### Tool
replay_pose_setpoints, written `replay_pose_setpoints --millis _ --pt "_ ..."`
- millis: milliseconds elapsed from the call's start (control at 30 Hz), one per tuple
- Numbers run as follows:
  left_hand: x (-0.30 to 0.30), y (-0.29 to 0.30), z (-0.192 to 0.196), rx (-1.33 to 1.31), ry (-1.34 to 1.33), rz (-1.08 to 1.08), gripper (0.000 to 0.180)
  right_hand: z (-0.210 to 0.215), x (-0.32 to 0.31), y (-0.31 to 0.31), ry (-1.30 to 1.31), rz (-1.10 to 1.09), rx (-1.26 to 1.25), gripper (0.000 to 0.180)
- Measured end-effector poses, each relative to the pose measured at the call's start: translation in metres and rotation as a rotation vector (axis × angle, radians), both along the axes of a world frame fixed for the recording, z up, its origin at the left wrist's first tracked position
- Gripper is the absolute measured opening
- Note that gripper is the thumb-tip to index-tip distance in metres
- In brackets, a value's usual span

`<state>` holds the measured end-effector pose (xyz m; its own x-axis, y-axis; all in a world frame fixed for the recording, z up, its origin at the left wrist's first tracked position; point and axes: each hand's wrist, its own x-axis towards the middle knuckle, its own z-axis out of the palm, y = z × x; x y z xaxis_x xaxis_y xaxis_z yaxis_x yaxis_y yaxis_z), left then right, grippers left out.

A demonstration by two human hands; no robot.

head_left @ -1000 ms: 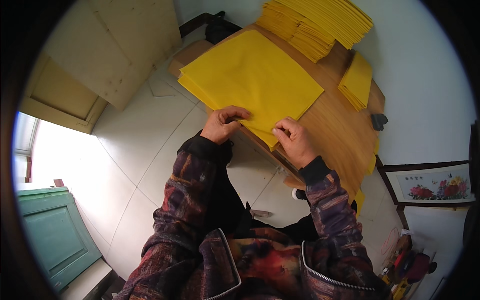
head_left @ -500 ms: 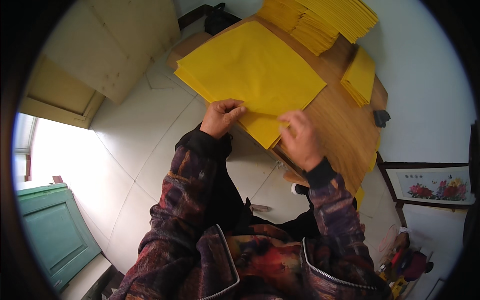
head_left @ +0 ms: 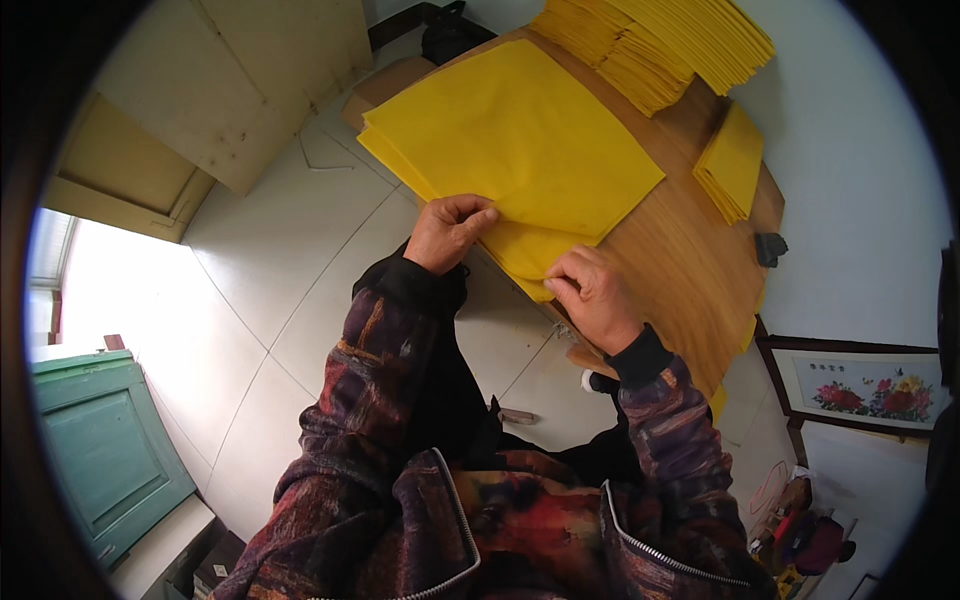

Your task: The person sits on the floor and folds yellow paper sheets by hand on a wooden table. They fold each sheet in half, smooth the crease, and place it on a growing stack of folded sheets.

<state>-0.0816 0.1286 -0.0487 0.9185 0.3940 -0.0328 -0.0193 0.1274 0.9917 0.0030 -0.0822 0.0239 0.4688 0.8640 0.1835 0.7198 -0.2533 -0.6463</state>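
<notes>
A large yellow fabric sheet (head_left: 510,130) lies on a wooden table, on top of at least one more yellow layer whose edge shows at its left. My left hand (head_left: 449,231) pinches the sheet's near edge between thumb and forefinger. To its right, my right hand (head_left: 596,298) is closed in a pinch on the sheet's near corner, which overhangs the table's front edge. The stretch of fabric between my two hands is slightly lifted and creased.
Stacks of folded yellow fabric (head_left: 640,50) stand at the table's far end. A smaller folded pile (head_left: 730,163) lies on the wooden table (head_left: 670,250) at right, near a dark small object (head_left: 770,250). A framed flower picture (head_left: 865,385) leans at the right wall.
My right hand has moved down and slightly left onto the near corner and pinched it. My left hand keeps its pinch. The whole view has shifted slightly.
</notes>
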Motion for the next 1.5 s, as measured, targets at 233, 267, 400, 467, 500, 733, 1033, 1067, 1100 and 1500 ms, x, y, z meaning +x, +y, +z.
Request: replay_pose_setpoints --millis 233,267,400,467,500,733,1033,1067,1100,1500 --pt "-0.005 0.006 0.005 -0.029 -0.037 -0.11 0.018 0.008 0.029 0.007 0.535 0.013 -0.11 0.013" --pt "-0.006 0.007 0.005 -0.046 -0.042 -0.136 0.018 0.01 0.034 0.008 0.565 0.021 -0.11 0.013" --pt "-0.009 0.005 0.007 -0.101 0.035 -0.175 0.021 0.017 0.045 0.011 0.491 0.026 -0.12 0.015" --pt "-0.007 0.001 0.008 -0.03 -0.008 -0.137 0.018 0.02 0.044 0.012 0.448 0.01 -0.127 0.015" --pt "-0.006 0.0 0.008 -0.007 -0.05 -0.116 0.017 0.021 0.041 0.012 0.431 0.003 -0.13 0.015" --pt "-0.001 -0.002 0.005 0.148 0.016 0.047 0.015 0.015 -0.015 -0.006 -0.292 -0.028 0.059 0.034" --pt "0.001 -0.003 0.005 0.002 -0.028 0.039 0.014 -0.006 -0.008 0.0 -0.449 0.13 -0.048 0.021" --pt "0.0 -0.003 0.005 -0.005 -0.025 0.037 0.014 -0.005 -0.008 0.001 -0.429 0.127 -0.037 0.019" --pt "0.0 -0.003 0.006 -0.013 -0.02 0.036 0.014 -0.005 -0.008 0.001 -0.404 0.128 -0.053 0.016" --pt "0.0 0.001 0.004 -0.005 -0.004 -0.002 0.015 -0.008 -0.004 0.005 -0.621 0.188 -0.056 0.014"
